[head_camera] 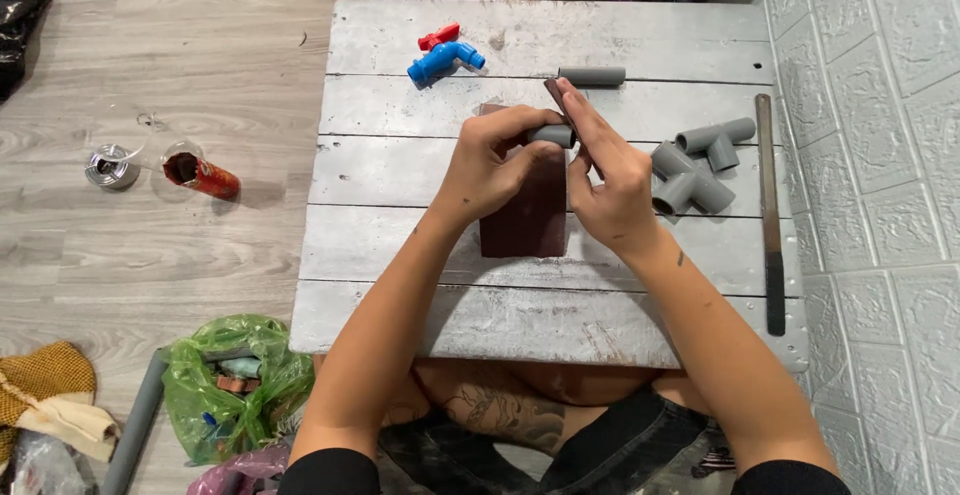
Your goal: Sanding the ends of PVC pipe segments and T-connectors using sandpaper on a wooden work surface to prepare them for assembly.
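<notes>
Pinching the short grey plastic pipe stub (552, 136) in our left hand (490, 165) while our right hand (610, 180) grips a thin dark sanding strip (560, 105), we risk the stub slipping and scraping a fingertip.

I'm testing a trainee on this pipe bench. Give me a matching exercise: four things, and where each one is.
Things:
1 blue tap
2 short grey pipe piece
3 grey tee fittings
4 long metal file

Places:
A along the table's right edge
B far side of the table, left of centre
C held in the left hand
D right of the right hand

Pairs: 1-B, 2-C, 3-D, 4-A
</notes>
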